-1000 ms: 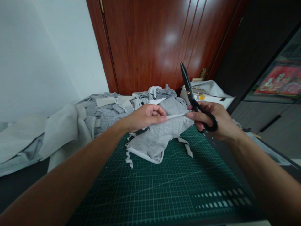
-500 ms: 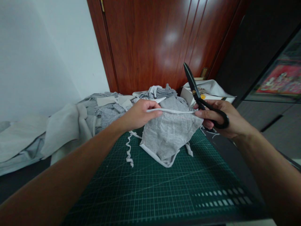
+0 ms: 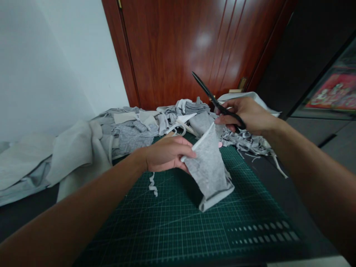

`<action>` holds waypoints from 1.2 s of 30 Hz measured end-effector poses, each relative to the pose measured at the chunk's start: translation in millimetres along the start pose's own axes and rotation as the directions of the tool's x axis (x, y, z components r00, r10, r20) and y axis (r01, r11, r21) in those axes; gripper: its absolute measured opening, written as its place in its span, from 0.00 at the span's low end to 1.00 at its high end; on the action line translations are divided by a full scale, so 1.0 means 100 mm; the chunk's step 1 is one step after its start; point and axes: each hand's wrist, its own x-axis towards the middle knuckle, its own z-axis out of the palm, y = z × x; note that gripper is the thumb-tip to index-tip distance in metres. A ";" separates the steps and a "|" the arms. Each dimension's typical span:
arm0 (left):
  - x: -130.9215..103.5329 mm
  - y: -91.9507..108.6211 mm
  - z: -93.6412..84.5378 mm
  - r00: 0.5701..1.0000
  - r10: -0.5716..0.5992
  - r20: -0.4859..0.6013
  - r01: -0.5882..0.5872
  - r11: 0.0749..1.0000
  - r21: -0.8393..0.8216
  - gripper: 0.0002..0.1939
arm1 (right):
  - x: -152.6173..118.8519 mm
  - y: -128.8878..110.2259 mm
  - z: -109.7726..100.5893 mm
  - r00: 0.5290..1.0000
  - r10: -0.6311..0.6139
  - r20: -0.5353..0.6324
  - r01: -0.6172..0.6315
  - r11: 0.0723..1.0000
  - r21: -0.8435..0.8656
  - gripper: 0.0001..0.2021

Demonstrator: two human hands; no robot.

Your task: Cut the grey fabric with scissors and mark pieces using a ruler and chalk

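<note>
A grey piece of fabric (image 3: 210, 167) with a white bound edge hangs slantwise between my two hands, its lower end folded just over the green cutting mat (image 3: 155, 230). My left hand (image 3: 171, 154) pinches the lower left corner of the white edge. Up at the other end, my right hand (image 3: 241, 115) grips the edge with its fingertips and also carries black scissors (image 3: 214, 98), whose blades look closed and point up and left. A curly white strip (image 3: 152, 184) lies on the mat left of the fabric.
Piled cloth (image 3: 136, 133) lines the back of the table, with larger pale pieces (image 3: 72, 148) at the left. Shredded scraps (image 3: 250, 142) lie right of the mat. A wooden door (image 3: 172, 52) stands behind, and a dark cabinet (image 3: 311, 137) is at the right.
The fabric has swung from a level top edge to a steep slant. My left hand has dropped slightly; my right hand has moved left and up with the scissors, which have turned.
</note>
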 end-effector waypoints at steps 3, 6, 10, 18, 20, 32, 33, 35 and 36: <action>0.06 -0.12 0.07 0.997 0.069 0.022 -0.066 0.991 -0.120 0.05 | 0.19 -0.08 0.11 0.997 -0.071 0.026 0.072 0.996 -0.049 0.19; 0.12 -0.22 0.15 0.993 0.113 -0.027 -0.116 0.985 -0.130 0.11 | 0.30 -0.16 0.24 0.990 -0.102 0.093 0.109 0.991 -0.074 0.17; 0.17 -0.35 0.18 0.973 0.155 -0.173 -0.173 0.980 -0.096 0.10 | 0.36 -0.22 0.39 0.973 -0.129 0.192 0.155 0.980 -0.124 0.12; 0.21 -0.51 0.16 0.954 0.190 -0.230 -0.207 0.977 -0.050 0.04 | 0.37 -0.15 0.58 0.972 -0.128 0.197 0.178 0.948 -0.263 0.10; 0.23 -0.53 0.18 0.946 0.235 -0.221 -0.245 0.969 -0.019 0.13 | 0.37 -0.14 0.61 0.967 -0.154 0.202 0.213 0.927 -0.310 0.10; 0.12 -0.66 0.27 0.918 0.339 -0.205 -0.359 0.931 -0.070 0.67 | 0.39 -0.01 0.70 0.968 -0.168 0.188 0.236 0.865 -0.443 0.11; 0.11 -0.66 0.27 0.920 0.343 -0.190 -0.358 0.933 -0.050 0.67 | 0.38 0.00 0.70 0.968 -0.162 0.193 0.233 0.866 -0.442 0.11; 0.10 -0.66 0.28 0.930 0.340 -0.140 -0.348 0.937 -0.035 0.65 | 0.37 0.01 0.70 0.968 -0.150 0.202 0.228 0.867 -0.444 0.11; 0.09 -0.67 0.29 0.934 0.338 -0.116 -0.344 0.938 -0.039 0.64 | 0.37 0.02 0.70 0.968 -0.145 0.206 0.225 0.866 -0.446 0.11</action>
